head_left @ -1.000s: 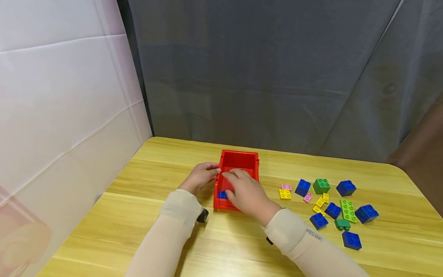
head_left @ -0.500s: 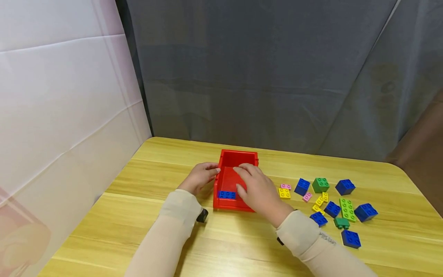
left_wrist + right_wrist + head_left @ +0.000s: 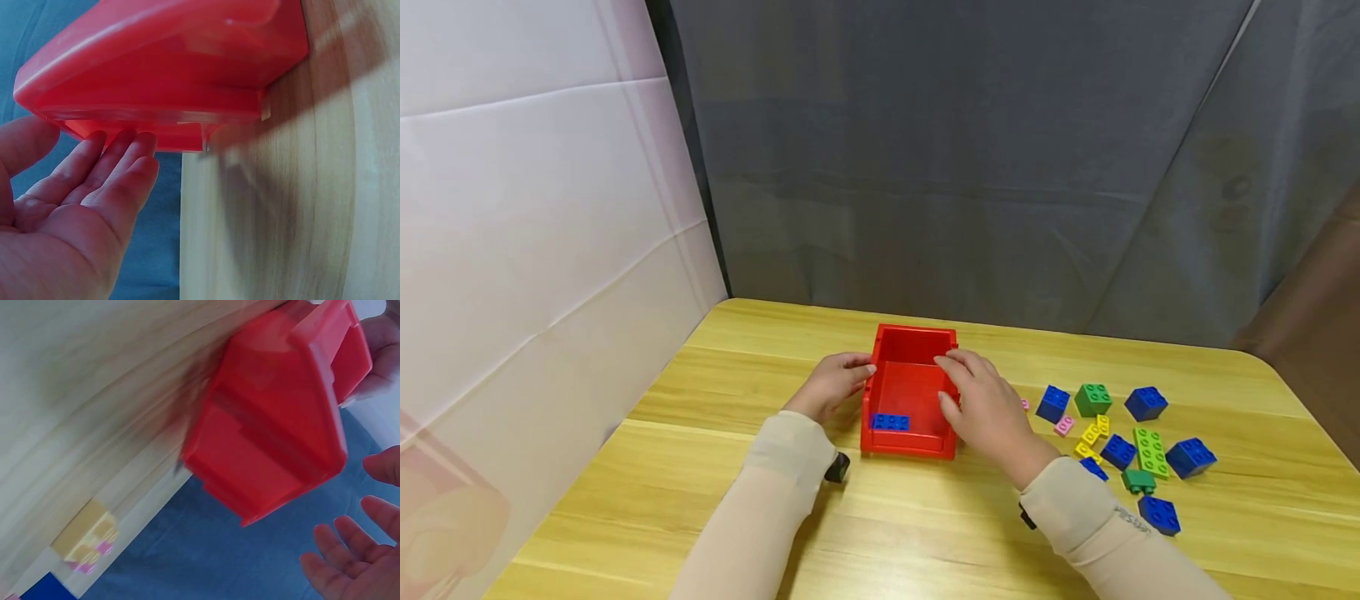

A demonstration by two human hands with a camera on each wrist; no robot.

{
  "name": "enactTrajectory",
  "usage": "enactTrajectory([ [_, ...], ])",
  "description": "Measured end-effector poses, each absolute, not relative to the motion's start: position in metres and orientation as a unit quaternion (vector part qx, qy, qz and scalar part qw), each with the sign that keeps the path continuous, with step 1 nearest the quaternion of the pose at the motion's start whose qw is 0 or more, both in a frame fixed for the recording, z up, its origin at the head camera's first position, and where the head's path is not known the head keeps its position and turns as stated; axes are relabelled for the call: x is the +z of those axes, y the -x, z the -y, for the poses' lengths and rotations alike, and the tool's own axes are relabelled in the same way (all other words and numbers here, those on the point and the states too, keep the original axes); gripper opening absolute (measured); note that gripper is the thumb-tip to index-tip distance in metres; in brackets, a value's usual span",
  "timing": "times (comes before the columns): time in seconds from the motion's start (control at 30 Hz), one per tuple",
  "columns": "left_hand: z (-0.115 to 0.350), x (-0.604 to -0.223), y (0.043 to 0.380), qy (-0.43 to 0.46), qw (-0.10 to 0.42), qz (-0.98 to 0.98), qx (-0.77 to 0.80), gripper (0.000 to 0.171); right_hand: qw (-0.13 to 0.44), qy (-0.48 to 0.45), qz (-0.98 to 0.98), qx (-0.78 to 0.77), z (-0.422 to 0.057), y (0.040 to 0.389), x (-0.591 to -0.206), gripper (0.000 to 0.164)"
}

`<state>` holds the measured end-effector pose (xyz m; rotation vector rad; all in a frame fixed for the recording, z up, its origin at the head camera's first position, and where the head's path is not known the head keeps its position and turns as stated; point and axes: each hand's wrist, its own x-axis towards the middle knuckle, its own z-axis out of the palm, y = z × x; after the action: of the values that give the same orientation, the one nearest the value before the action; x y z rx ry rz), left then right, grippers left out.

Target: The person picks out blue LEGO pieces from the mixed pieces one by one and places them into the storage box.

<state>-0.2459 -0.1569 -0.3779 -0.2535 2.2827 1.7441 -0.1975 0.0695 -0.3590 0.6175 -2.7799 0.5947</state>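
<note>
In the red bin's (image 3: 913, 387) near-left corner, a blue brick (image 3: 891, 422) seems placed; my right hand (image 3: 988, 408), fingers apart, likely needs another.

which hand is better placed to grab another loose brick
Likely the right hand: it looks empty and is nearer the loose bricks; the left hand is on the opposite side of the red bin.
</note>
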Motion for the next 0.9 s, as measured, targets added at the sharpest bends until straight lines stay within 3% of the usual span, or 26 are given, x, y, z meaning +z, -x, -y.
enactTrajectory([
  [0.9,0.158,-0.379,0.246,0.084,0.127,-0.789,0.596,0.039,0.120,-0.145,0.966,0.175,-0.119,0.212,-0.370,0.051],
])
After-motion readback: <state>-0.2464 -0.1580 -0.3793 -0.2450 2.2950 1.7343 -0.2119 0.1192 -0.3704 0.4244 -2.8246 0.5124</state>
